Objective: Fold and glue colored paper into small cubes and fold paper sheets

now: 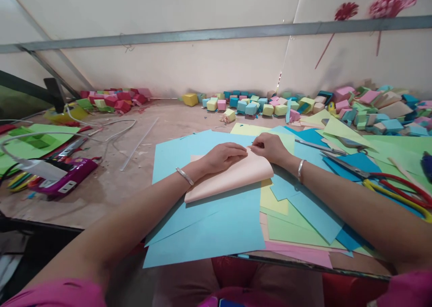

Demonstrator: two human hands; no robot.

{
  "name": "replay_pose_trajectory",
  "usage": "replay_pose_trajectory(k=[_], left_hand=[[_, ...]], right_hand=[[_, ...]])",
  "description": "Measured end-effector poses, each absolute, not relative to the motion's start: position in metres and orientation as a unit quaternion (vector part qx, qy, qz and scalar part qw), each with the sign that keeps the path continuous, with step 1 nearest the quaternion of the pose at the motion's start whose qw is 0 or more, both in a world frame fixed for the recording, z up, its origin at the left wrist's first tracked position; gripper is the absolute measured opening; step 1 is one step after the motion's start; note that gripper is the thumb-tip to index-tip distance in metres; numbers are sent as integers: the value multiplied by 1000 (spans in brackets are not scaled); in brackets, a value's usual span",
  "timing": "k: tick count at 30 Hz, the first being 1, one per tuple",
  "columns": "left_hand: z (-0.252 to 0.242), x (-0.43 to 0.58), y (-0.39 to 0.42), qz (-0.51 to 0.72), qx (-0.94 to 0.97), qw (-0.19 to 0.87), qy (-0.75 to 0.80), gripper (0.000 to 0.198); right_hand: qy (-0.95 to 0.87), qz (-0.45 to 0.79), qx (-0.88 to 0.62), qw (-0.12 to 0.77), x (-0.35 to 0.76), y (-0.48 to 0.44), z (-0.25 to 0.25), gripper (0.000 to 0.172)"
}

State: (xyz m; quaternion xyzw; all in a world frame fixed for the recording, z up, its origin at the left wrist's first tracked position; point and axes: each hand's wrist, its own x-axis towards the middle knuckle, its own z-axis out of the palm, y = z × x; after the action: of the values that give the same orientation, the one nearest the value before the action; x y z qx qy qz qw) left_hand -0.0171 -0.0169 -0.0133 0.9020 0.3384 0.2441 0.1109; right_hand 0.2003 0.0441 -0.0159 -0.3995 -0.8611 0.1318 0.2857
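A folded peach sheet [232,179] lay on blue paper [202,226]. The left hand [224,156] pressed it flat, unclenched; the right hand [270,147] pinched its far edge. It looked light, floppy, best held by edges.

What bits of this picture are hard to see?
- Peach sheet, head view: the left hand and right hand cover its far edge.
- Scissors, head view: handles run off the right edge.
- Purple tool, head view: partly under white paper, too blurred to name.
- Pink sheet, head view: mostly buried under other sheets.
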Motion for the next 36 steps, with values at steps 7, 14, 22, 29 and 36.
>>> replay_pose_trajectory(k=[7,14,22,29,36], left_hand=[[-17,-19,-15,235,910,102,326,31],[-21,-18,-14,243,914,110,305,28],[-22,-16,-16,249,913,87,311,29],[-21,-15,-17,242,915,84,313,29],[-20,-15,-16,246,914,91,309,28]], right_hand=[[-844,250,-301,368,192,3,30,33],[-980,95,-116,132,167,-72,25,32],[-988,7,-139,60,168,-91,8,46],[-992,32,-116,25,173,-99,23,32],[-996,21,-81,28,161,-87,9,60]])
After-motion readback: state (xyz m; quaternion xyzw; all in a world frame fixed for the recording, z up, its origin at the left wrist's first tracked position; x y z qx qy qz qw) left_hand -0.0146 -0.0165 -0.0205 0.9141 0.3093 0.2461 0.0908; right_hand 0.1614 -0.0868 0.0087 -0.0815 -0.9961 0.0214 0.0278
